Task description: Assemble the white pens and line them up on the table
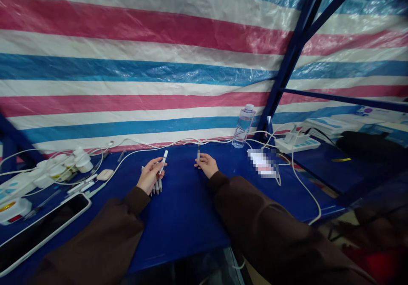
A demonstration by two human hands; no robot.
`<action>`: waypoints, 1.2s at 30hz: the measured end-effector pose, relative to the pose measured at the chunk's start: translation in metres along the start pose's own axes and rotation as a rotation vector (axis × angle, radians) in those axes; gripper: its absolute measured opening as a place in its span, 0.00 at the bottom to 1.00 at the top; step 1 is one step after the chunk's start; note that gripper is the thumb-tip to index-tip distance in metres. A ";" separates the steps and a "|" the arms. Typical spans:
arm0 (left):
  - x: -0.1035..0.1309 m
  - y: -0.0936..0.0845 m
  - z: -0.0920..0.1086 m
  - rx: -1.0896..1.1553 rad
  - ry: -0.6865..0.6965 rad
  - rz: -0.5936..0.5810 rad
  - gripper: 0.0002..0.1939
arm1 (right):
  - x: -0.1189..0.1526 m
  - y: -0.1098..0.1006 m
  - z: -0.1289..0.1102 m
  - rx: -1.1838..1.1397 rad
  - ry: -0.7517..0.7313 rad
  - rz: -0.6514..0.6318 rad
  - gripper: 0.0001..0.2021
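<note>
My left hand (pixel 152 175) is closed around a white pen barrel (pixel 164 156), which points up and slightly to the right. Below that hand, several pens with grey grips (pixel 157 187) lie side by side on the blue table (pixel 181 234), partly covered by the fingers. My right hand (pixel 206 164) pinches a slim grey pen piece (pixel 198 154) upright, its thin end upward. The two hands are apart, with bare blue tabletop between them.
A clear water bottle (pixel 244 126) stands at the back, near white cables. Power strips (pixel 297 142) lie right and left, the left one holding chargers (pixel 82 159). A phone (pixel 47 229) and a beige case (pixel 105 175) are at left. Blue metal posts (pixel 288 59) frame a striped sheet (pixel 143 72).
</note>
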State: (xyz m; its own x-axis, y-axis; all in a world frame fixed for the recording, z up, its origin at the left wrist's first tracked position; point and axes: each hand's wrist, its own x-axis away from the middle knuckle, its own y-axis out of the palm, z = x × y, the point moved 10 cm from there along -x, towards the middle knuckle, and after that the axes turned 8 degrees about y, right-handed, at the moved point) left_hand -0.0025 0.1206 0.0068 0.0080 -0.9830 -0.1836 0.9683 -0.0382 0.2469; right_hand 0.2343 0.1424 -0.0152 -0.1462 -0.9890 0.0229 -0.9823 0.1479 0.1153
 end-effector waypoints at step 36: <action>0.006 0.010 0.010 -0.225 0.069 -0.145 0.16 | 0.010 0.005 -0.018 0.368 -0.255 0.011 0.09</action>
State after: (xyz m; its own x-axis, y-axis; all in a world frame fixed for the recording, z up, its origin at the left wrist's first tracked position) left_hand 0.0051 0.1130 0.0175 -0.1249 -0.9554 -0.2676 0.9917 -0.1288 -0.0030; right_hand 0.2299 0.1336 0.0037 -0.1358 -0.9639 -0.2292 -0.9501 0.1923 -0.2457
